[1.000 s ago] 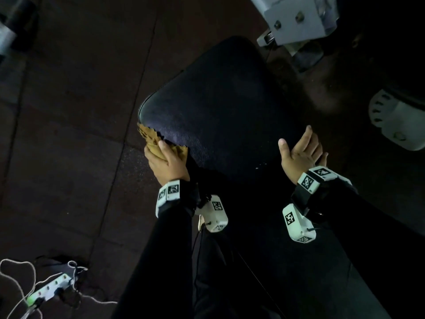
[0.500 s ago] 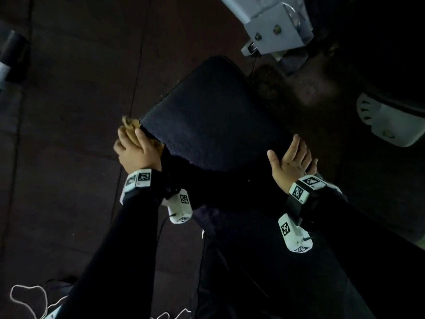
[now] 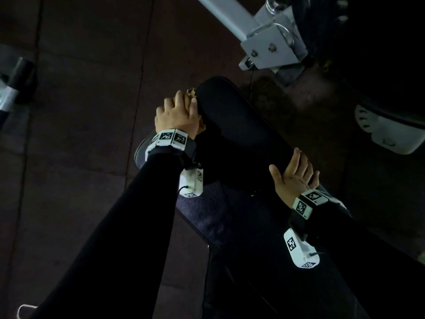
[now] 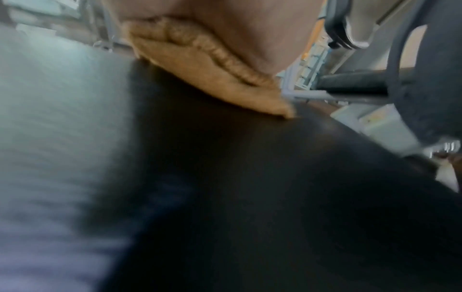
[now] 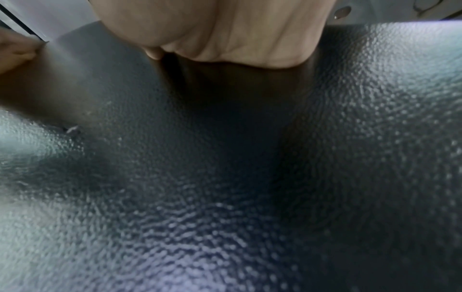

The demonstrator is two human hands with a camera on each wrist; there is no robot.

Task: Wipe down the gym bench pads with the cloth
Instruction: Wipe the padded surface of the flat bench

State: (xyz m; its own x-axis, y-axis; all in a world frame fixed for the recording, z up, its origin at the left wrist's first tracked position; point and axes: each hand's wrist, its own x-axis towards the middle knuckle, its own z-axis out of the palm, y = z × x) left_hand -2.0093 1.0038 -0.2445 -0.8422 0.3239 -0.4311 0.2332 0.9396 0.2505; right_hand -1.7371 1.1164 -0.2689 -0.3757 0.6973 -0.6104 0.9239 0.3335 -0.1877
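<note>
The black bench pad [image 3: 241, 134] runs diagonally through the head view. My left hand [image 3: 178, 113] is at its left edge near the far end, fingers curled over a tan cloth [image 3: 191, 92] that it presses against the pad's side. Only bits of cloth show past the fingers. In the left wrist view the bunched cloth [image 4: 200, 73] lies under my palm on the dark pad [image 4: 275, 177]. My right hand [image 3: 293, 173] rests flat on the pad's right edge with straight fingers and holds nothing. The right wrist view shows the palm [image 5: 225, 25] on the textured pad [image 5: 225, 177].
A grey metal frame bracket [image 3: 271, 47] stands just beyond the pad's far end. A white plastic machine part [image 3: 386, 132] sits at the right. A second pad section [image 3: 218, 210] lies nearer me. Dark rubber floor [image 3: 80, 111] spreads left, with a bar [image 3: 13, 88] at the edge.
My left hand has slid the cloth along the pad's left edge toward the far end. My right hand has stayed flat on the right edge.
</note>
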